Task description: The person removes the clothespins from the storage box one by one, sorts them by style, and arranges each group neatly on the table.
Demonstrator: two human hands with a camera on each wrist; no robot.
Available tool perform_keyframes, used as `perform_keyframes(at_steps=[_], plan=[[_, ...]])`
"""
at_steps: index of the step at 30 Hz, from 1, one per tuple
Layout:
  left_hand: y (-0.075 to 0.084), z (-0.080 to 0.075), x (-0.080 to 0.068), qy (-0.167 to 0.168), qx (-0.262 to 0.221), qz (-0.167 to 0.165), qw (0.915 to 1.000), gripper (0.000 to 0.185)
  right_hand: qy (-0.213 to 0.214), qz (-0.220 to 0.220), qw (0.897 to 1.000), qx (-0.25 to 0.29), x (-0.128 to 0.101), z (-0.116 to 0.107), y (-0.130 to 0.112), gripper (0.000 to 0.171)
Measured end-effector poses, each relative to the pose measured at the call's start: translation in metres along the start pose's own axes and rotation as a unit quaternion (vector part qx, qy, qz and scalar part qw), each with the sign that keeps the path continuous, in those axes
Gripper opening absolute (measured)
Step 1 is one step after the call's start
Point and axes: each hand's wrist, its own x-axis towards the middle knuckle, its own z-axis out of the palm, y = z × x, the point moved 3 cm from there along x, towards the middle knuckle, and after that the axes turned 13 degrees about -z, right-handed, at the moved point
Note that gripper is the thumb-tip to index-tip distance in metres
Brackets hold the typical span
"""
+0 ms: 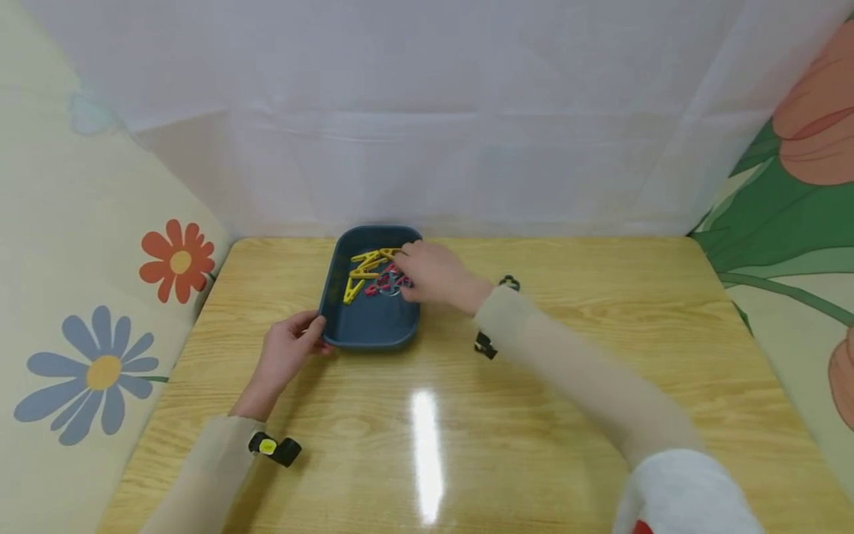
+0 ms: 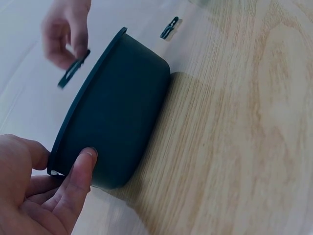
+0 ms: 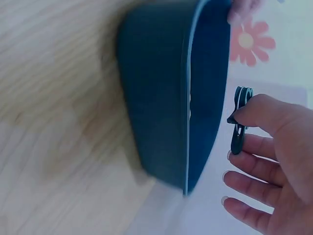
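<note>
A dark blue-green plastic bin (image 1: 370, 326) stands on the wooden table, with yellow clothespins (image 1: 353, 291) and red clothespins (image 1: 371, 290) inside. My left hand (image 1: 292, 345) grips the bin's near left corner, thumb and fingers on the rim and outer wall. Over the bin's right side is my right hand (image 1: 437, 274). Its thumb and fingertips pinch a dark green clothespin (image 3: 237, 145), which hangs above the rim in the right wrist view. Another dark clothespin (image 2: 169, 28) lies on the table beside the bin in the left wrist view.
The wooden table (image 1: 534, 445) reaches back to a white cloth (image 1: 427, 163) close behind the bin. Flower-patterned panels (image 1: 100, 259) flank both sides. A black wrist device (image 1: 275, 448) is strapped to the left sleeve.
</note>
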Motion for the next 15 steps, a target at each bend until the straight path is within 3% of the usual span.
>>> perform_keyframes(at_steps=[6,15], plan=[[-0.002,0.001,0.002,-0.001,0.004,-0.005,1.0000,0.048,0.035,0.049,0.997,0.051,-0.042,0.001,0.032,0.033],[-0.001,0.000,0.002,0.001,0.010,-0.005,0.9999,0.047,0.044,0.146,0.983,0.104,-0.115,0.023,0.069,0.034]])
